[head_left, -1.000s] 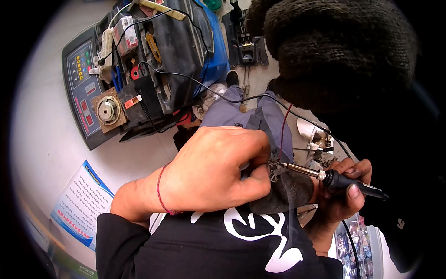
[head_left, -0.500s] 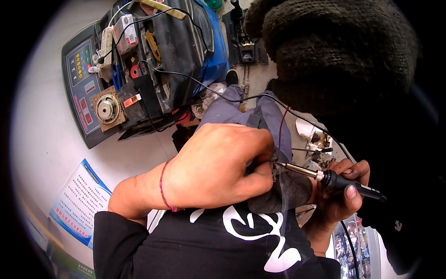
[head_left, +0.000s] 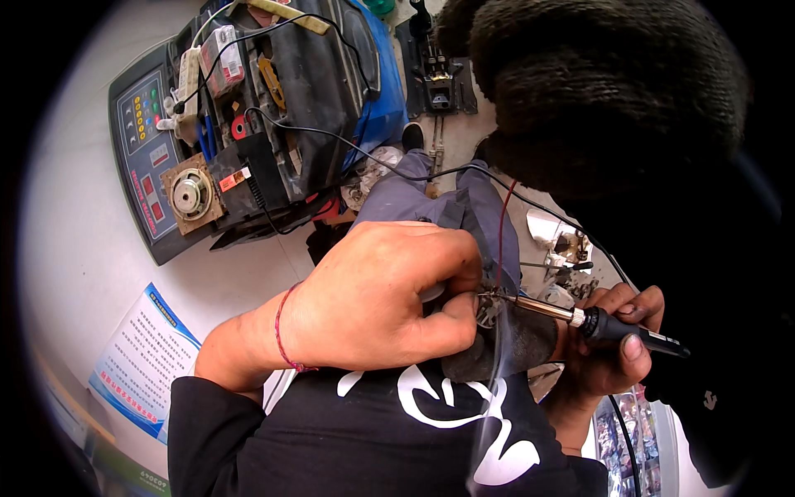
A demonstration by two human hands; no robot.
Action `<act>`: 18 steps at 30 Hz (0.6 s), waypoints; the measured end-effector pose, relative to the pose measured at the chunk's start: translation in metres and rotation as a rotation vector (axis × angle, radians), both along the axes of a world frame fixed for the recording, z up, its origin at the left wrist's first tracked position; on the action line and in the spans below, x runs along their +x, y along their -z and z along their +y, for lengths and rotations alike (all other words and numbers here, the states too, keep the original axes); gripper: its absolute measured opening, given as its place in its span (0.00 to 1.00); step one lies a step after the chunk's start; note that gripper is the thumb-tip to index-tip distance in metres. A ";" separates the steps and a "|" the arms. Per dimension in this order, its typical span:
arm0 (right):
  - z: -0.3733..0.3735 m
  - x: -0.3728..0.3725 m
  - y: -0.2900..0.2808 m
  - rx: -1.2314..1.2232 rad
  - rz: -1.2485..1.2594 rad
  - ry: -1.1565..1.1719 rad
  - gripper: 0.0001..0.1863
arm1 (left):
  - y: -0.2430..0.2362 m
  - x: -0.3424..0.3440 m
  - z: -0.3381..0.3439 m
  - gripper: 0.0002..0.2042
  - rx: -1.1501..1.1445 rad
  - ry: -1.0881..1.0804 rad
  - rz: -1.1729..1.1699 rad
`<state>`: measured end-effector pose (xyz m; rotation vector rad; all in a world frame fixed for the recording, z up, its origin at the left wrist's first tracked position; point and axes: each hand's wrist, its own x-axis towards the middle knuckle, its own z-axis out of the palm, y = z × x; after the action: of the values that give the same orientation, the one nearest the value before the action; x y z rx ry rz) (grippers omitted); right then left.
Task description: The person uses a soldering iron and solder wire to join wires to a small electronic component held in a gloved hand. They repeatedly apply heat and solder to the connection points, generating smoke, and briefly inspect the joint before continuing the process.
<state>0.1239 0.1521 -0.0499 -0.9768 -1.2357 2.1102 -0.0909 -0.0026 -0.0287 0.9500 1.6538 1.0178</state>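
Observation:
My left hand (head_left: pixel 389 298), with a red cord at its wrist, is closed in a pinch in front of my body. What it holds is mostly hidden; a small metal part (head_left: pixel 489 310) shows at its fingertips. A soldering iron (head_left: pixel 621 328) with a black handle is gripped in my right hand (head_left: pixel 617 348). Its metal tip points left and meets the spot beside my left thumb, where thin smoke (head_left: pixel 497 381) shows. A dark red wire (head_left: pixel 501 232) runs down to that same spot. Below the tip lies a dark, rough-textured piece (head_left: pixel 517 344), perhaps cloth.
On the left stands a machine with a control panel (head_left: pixel 145 124), a loose speaker (head_left: pixel 192 195), a power strip (head_left: pixel 189 79) and tools on it. A black cable (head_left: pixel 389 170) crosses above my hands. Large dark knitted material (head_left: pixel 604 91) blocks the upper right. Parts boxes (head_left: pixel 633 439) sit lower right.
My left hand has shifted slightly left, uncovering more of the small metal part. The iron has moved a little right and down. The smoke looks thicker.

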 end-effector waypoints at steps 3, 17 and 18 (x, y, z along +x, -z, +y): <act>-0.001 -0.001 0.001 0.021 0.001 0.010 0.20 | -0.001 0.000 0.001 0.06 0.013 -0.005 0.000; -0.004 0.002 0.002 0.034 0.022 0.014 0.19 | -0.002 0.003 0.002 0.06 0.026 -0.008 0.042; -0.004 0.001 0.000 0.052 -0.008 0.002 0.19 | -0.002 0.003 0.003 0.06 0.026 -0.008 0.049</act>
<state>0.1245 0.1480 -0.0495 -0.9646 -1.2860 2.0638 -0.0878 -0.0001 -0.0268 0.9940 1.6896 1.0311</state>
